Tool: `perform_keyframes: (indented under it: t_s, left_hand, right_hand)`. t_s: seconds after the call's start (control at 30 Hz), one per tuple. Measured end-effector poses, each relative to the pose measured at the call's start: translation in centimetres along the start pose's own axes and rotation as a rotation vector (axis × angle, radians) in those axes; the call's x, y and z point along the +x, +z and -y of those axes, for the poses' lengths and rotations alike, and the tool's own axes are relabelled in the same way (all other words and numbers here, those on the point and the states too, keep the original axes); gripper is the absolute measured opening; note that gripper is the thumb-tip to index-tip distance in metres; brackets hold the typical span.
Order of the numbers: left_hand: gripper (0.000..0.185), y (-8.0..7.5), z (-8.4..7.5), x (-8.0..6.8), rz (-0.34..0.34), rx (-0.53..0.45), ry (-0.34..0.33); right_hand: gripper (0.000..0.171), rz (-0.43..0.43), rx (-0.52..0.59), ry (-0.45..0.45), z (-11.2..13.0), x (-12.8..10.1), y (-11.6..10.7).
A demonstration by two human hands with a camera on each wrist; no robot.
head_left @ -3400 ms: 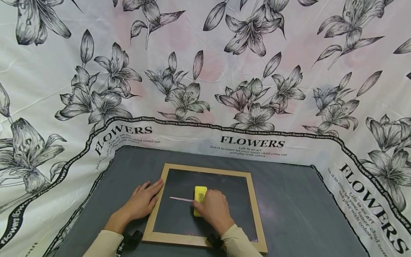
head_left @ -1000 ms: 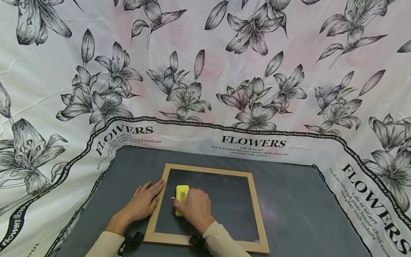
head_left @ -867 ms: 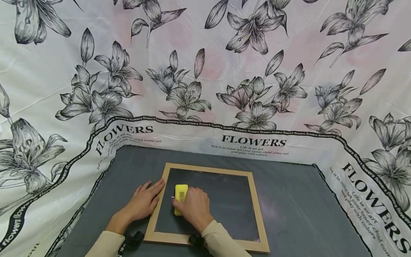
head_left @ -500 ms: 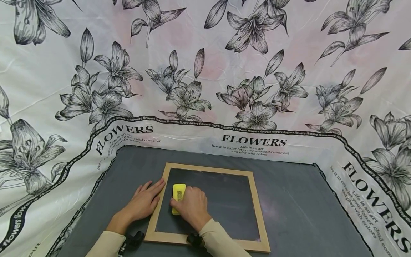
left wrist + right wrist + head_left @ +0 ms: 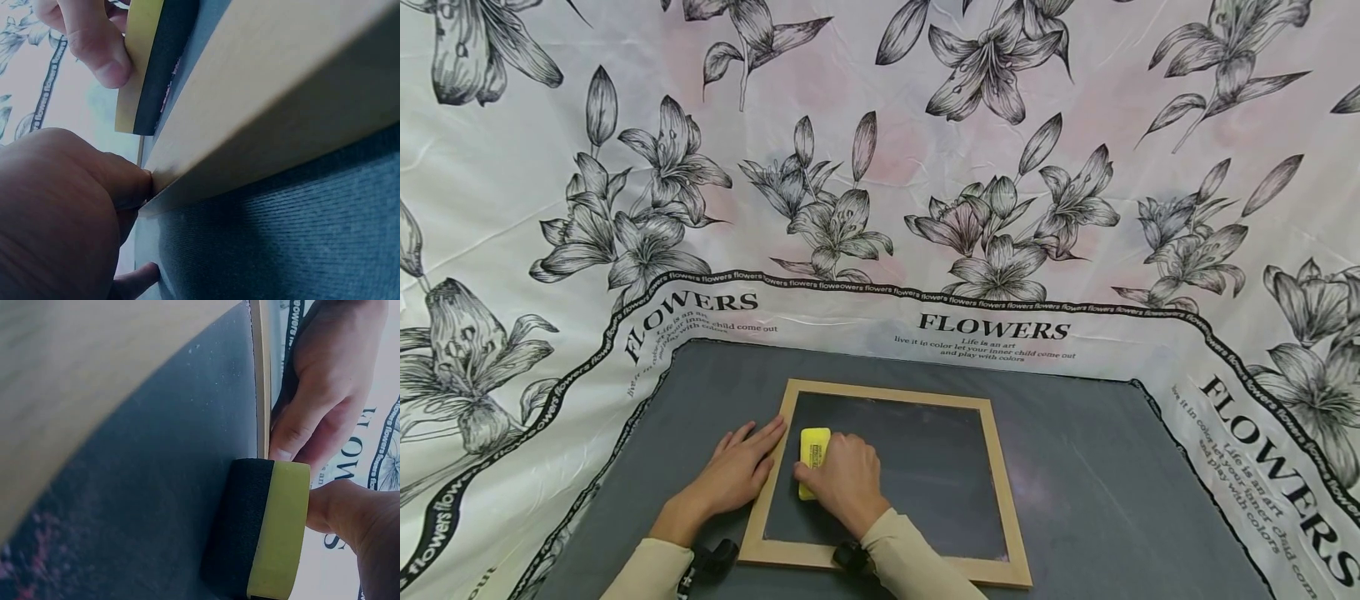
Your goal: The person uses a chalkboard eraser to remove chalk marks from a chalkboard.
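A small chalkboard (image 5: 925, 475) in a light wooden frame (image 5: 880, 391) lies on the dark grey cloth. My right hand (image 5: 847, 483) grips a yellow board eraser (image 5: 814, 454), thumb on its near left side, its black felt (image 5: 234, 531) down against the board's left part. Pinkish chalk residue (image 5: 167, 94) shows along the felt's edge in the left wrist view. My left hand (image 5: 732, 468) lies at the frame's left side, its fingers extended and the fingertips touching the wood.
Dark grey cloth (image 5: 1097, 492) surrounds the chalkboard. White fabric printed with flowers (image 5: 1000, 200) rises behind and at both sides. Black wrist cameras (image 5: 715, 558) sit on both wrists. Faint pink smudges (image 5: 40, 550) mark one corner of the board.
My right hand has slid the eraser leftward across the chalkboard. The pink chalk line, visible earlier to the left of the eraser, no longer shows. My left hand has stayed at the frame.
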State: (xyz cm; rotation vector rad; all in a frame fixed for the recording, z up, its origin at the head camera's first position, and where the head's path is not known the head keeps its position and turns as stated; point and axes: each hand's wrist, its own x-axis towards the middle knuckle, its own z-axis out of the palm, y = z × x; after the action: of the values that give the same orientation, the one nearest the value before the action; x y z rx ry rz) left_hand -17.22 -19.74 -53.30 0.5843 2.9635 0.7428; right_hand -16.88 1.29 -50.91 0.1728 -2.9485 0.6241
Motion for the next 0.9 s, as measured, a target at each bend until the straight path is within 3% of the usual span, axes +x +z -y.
perform_keyframes:
  t_s: [0.9]
  left_hand:
    - [0.059,0.2,0.2,0.2,0.001,-0.015,-0.009]
  right_hand:
    - [0.051,-0.008,0.012,0.019,-1.1,-0.1,-0.6]
